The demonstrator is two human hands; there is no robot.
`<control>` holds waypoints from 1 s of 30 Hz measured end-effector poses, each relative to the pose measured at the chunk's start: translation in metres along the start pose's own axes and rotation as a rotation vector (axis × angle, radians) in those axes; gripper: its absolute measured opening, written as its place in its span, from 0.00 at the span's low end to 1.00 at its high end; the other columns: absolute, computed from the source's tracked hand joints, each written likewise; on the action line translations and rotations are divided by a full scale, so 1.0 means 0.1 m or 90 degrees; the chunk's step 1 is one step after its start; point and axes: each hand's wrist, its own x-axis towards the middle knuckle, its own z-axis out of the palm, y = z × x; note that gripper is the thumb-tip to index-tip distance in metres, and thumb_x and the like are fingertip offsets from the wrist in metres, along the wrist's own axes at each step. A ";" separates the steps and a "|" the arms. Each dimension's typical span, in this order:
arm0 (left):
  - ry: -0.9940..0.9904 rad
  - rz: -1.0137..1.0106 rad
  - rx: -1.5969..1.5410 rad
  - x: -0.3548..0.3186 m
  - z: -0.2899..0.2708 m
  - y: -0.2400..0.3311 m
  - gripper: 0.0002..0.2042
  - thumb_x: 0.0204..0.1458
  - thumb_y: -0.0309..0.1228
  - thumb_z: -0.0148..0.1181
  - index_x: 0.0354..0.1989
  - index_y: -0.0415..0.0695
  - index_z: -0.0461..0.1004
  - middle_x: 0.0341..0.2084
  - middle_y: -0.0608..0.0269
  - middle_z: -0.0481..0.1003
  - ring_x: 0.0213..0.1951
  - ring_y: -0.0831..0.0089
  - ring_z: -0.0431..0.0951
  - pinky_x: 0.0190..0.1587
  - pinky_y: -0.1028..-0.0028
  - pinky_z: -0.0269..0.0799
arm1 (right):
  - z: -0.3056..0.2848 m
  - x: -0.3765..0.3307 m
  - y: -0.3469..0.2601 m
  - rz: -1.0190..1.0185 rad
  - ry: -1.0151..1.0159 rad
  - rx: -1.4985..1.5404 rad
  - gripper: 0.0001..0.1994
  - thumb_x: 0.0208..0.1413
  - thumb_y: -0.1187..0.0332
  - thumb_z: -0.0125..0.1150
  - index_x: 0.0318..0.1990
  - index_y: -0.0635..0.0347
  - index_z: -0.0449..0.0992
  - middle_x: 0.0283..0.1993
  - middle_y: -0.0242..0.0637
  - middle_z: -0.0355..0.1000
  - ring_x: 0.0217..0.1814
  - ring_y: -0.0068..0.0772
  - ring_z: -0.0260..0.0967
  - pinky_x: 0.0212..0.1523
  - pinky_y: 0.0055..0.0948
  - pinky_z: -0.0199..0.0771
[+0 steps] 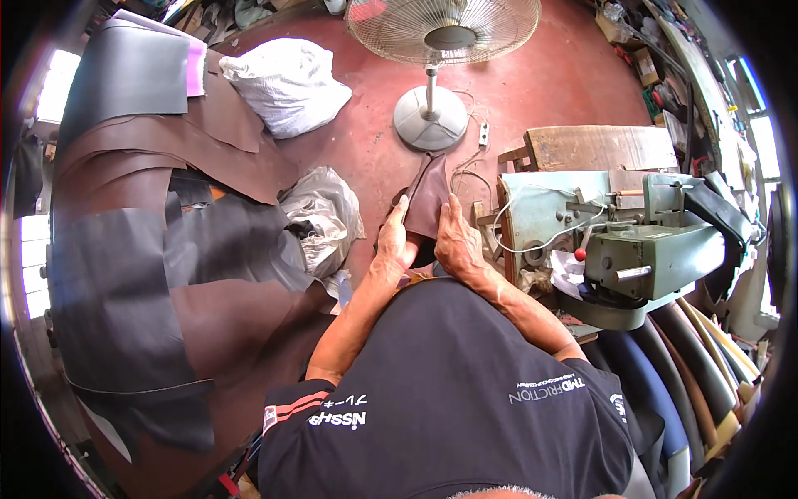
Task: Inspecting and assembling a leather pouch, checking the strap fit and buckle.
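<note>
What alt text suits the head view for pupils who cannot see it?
A person's left hand and right hand touch either side of some brown material, with a standing fan beyond on a red floor. Brown and black sheets lie left; a green machine stands right.

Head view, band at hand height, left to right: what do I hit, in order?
Large black sheet → whitish plastic bag → left grip → brown piece → right grip → green machine.
</note>
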 end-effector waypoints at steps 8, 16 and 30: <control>0.230 0.123 0.127 0.10 -0.20 -0.09 0.16 0.54 0.33 0.60 0.47 0.35 0.73 0.44 0.57 0.75 0.46 0.66 0.75 0.52 0.65 0.70 | 0.08 -0.04 0.00 -0.002 -0.046 -0.034 0.30 0.49 0.76 0.47 0.63 0.76 0.55 0.69 0.63 0.47 0.53 0.56 0.68 0.46 0.45 0.73; 0.267 0.162 0.149 0.00 -0.25 -0.08 0.12 0.52 0.29 0.62 0.41 0.33 0.75 0.35 0.56 0.77 0.35 0.65 0.77 0.40 0.65 0.75 | -0.02 -0.09 -0.07 -0.102 -0.012 -0.022 0.36 0.46 0.77 0.52 0.68 0.49 0.57 0.70 0.63 0.43 0.45 0.55 0.71 0.41 0.44 0.75; 0.125 0.001 0.001 0.01 -0.35 0.09 0.12 0.55 0.29 0.58 0.45 0.36 0.74 0.41 0.54 0.77 0.42 0.61 0.78 0.52 0.62 0.73 | 0.06 -0.06 -0.01 -0.049 -0.075 -0.035 0.33 0.47 0.77 0.53 0.65 0.51 0.60 0.71 0.60 0.43 0.54 0.58 0.68 0.46 0.46 0.74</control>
